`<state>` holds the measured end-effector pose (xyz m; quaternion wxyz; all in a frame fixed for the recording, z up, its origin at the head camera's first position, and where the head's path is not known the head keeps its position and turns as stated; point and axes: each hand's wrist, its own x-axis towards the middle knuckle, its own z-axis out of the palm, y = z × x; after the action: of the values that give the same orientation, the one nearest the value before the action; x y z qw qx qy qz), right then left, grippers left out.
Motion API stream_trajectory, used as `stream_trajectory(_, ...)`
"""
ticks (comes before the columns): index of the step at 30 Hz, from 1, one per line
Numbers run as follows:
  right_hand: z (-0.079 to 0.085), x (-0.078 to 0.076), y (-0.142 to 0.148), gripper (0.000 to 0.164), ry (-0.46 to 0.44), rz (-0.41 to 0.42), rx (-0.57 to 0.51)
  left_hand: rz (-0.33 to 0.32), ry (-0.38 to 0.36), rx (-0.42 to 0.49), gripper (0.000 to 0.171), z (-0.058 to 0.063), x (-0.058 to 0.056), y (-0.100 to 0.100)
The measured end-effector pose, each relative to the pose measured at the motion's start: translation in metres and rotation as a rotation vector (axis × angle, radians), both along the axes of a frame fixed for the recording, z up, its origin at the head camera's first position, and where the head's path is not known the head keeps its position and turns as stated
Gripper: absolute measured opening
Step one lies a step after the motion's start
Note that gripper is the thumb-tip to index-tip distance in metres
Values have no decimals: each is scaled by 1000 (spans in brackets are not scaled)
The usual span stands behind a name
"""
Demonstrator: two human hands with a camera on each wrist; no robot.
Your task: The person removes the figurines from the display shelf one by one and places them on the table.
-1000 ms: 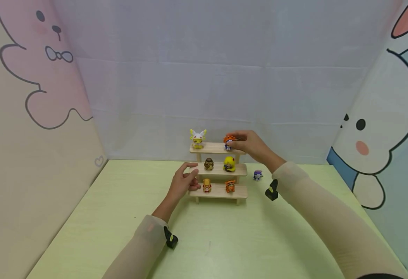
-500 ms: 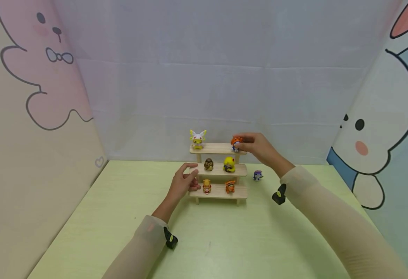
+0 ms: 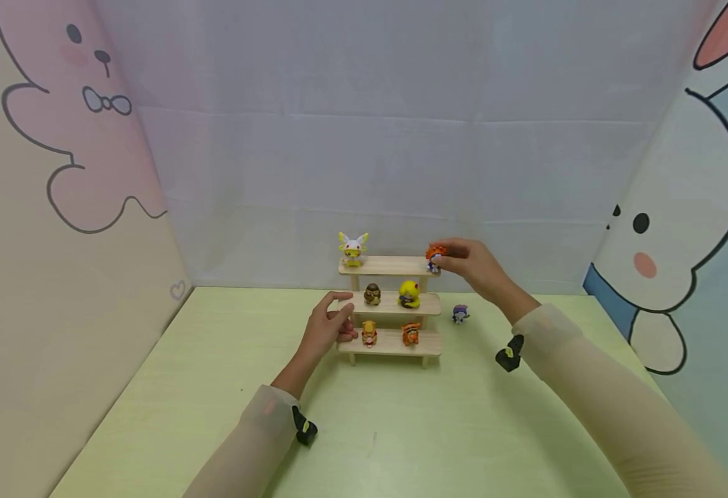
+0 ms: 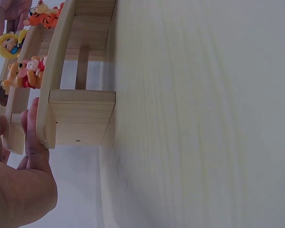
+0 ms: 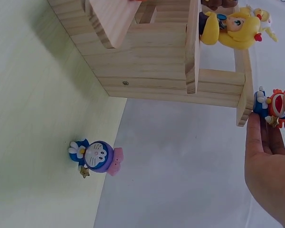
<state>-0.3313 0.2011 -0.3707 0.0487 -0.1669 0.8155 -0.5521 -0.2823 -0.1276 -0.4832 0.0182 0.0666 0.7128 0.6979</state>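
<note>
A three-tier wooden display shelf stands on the table. At the right end of its top tier, my right hand holds a small blue-and-white figurine with an orange crab-like hat, between thumb and fingers. The figurine's base is at that tier's edge in the right wrist view. My left hand grips the shelf's left end at the middle and bottom tiers. Other figurines stand on the tiers: a white-and-yellow one, a brown owl, a yellow-haired one, a yellow bear and an orange tiger.
A blue cat figurine with a purple-and-pink hat stands on the table, right of the shelf. A pale cloth backdrop rises behind. Printed cartoon panels flank the table on both sides.
My right hand has slid the orange-hatted figurine rightward along the top tier to its right end. My left hand stays at the shelf's left end.
</note>
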Motion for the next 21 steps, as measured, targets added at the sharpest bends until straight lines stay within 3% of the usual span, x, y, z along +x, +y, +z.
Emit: stream_trajectory(21,-7,7,32,48,-8,-46,33,3,-9,-5,34,0,-1,0)
